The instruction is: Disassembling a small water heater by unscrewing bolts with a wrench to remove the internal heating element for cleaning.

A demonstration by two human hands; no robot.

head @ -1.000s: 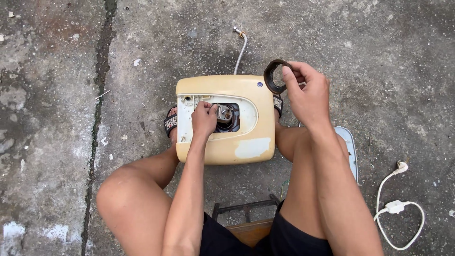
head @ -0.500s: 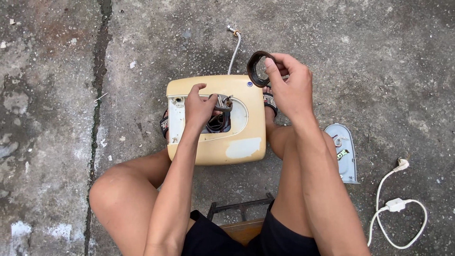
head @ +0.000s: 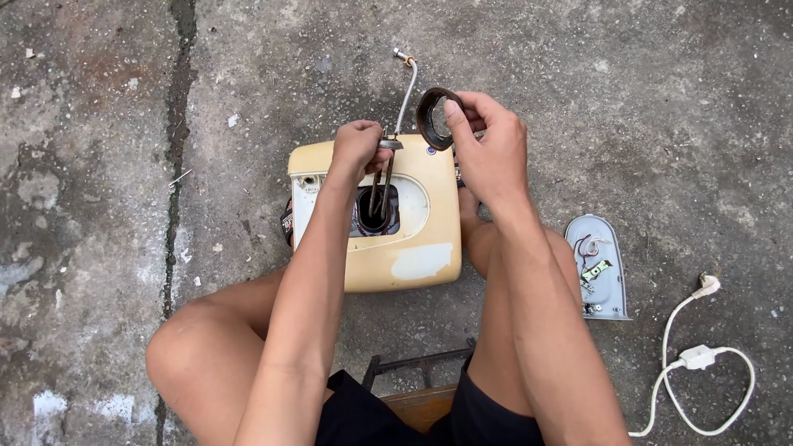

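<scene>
A yellowed boxy appliance housing (head: pixel 413 248) lies on the concrete between my legs, with a round opening (head: pixel 376 216) in its face. My left hand (head: pixel 357 147) grips the flange of a metal heating element (head: pixel 380 186), whose rods hang partly inside the opening. My right hand (head: pixel 487 144) holds a dark round ring (head: pixel 434 118), likely a gasket, above the housing's top right corner. A thin metal hose (head: pixel 405 91) runs up from behind the housing.
A grey cover plate (head: pixel 599 268) with small wiring lies to the right of my right leg. A white power cord with plug (head: pixel 698 359) is coiled at the far right. A crack (head: pixel 175 149) runs down the concrete at left. I sit on a wooden stool (head: pixel 417 388).
My left hand has pulled the heating element up out of the housing's opening. My right hand with the dark ring shifted left, over the housing's top edge.
</scene>
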